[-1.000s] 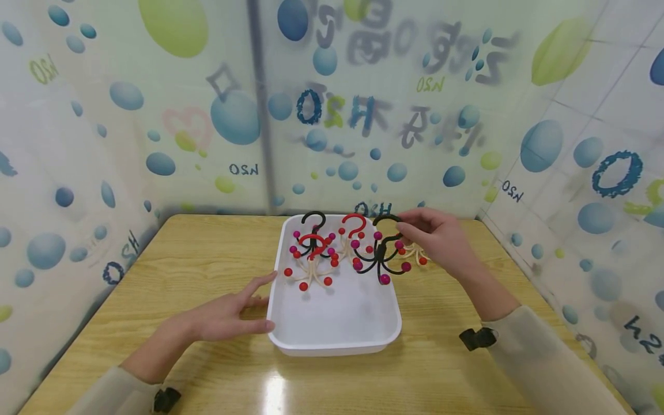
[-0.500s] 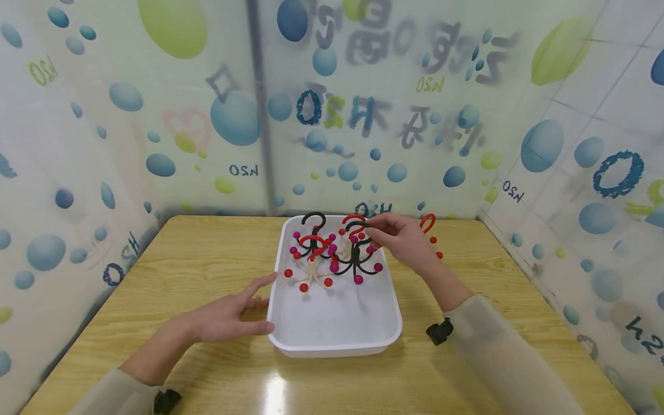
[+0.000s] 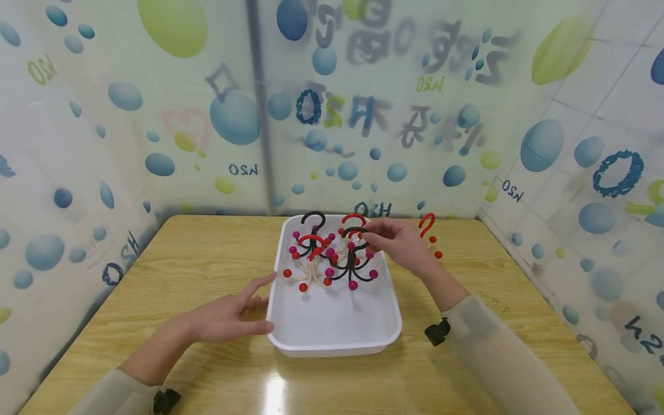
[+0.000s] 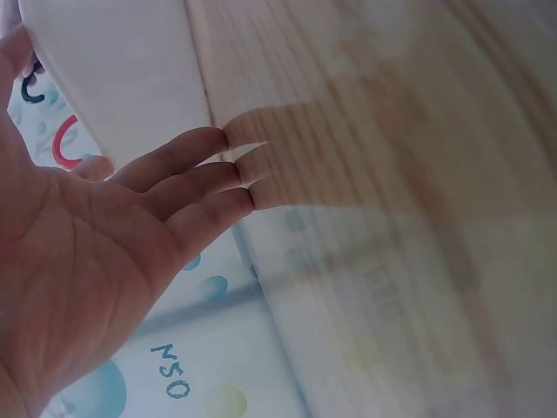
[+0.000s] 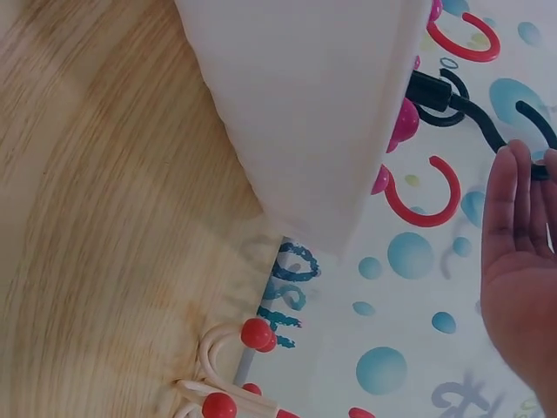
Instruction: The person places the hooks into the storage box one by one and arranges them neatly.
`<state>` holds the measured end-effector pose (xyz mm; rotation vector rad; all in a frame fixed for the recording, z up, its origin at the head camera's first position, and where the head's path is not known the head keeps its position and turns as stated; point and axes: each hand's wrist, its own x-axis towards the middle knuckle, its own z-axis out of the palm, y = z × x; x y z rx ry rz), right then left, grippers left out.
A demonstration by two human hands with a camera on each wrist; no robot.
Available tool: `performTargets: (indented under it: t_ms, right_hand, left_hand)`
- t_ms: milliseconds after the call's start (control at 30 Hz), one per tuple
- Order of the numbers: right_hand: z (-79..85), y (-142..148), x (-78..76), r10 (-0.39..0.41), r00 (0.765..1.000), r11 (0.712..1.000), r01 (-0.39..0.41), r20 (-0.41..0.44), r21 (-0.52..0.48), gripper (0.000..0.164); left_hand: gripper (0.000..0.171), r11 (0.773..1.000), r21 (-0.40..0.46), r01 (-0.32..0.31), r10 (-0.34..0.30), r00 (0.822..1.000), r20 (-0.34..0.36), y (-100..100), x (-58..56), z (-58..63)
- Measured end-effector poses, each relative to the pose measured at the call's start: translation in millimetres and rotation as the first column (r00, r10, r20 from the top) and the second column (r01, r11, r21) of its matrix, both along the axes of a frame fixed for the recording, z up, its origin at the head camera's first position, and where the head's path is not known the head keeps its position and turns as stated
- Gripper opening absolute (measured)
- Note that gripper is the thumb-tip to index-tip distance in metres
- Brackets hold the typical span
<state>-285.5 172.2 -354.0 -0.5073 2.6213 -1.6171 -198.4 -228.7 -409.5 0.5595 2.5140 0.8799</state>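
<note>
My right hand (image 3: 396,242) pinches the hooked handle of a black octopus-like head massager (image 3: 351,259) with magenta ball tips. Its legs spread inside the white tray (image 3: 337,347); I cannot tell whether they touch the bottom. In the right wrist view the black massager (image 5: 431,91) shows above the tray wall (image 5: 305,96), under my fingers. Three others stand in the tray: a black one (image 3: 313,245) at back left, a beige one with red handle (image 3: 310,271) before it, and another beige-red one (image 3: 354,218) behind, partly hidden. My left hand (image 3: 223,317), fingers extended, touches the tray's left side.
On the table (image 3: 197,253), right of the tray and partly behind my right hand, is another beige massager with a red handle (image 3: 427,225); the right wrist view shows its red balls (image 5: 257,333). Bubble-patterned walls (image 3: 332,167) enclose the table at the back and sides.
My right hand has carried the black massager leftward from the tray's right edge to its middle, then slightly further left and down. The left hand and the tray have stayed put.
</note>
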Motion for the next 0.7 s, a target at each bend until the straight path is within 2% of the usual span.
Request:
performTargets:
  t_ms: [133, 367, 700]
  right_hand:
    - [-2.5, -3.5, 0.6, 0.026, 0.999, 0.999, -0.027, 0.035, 0.028, 0.025]
    - [-9.0, -6.2, -1.1, -0.008, 0.996, 0.994, -0.001, 0.085, 0.105, 0.023]
    - [-12.9, 0.8, -4.3, -0.016, 0.994, 0.994, 0.004, 0.108, 0.105, 0.024]
  left_hand:
    - [0.101, 1.0, 0.004, -0.001, 0.001, 1.0, 0.001, -0.3, 0.0, -0.9]
    - [0.102, 1.0, 0.006, -0.007, 0.007, 1.0, 0.016, 0.9, 0.4, -1.4]
    - [0.103, 1.0, 0.008, -0.014, 0.014, 1.0, 0.025, 0.6, 0.6, -1.0]
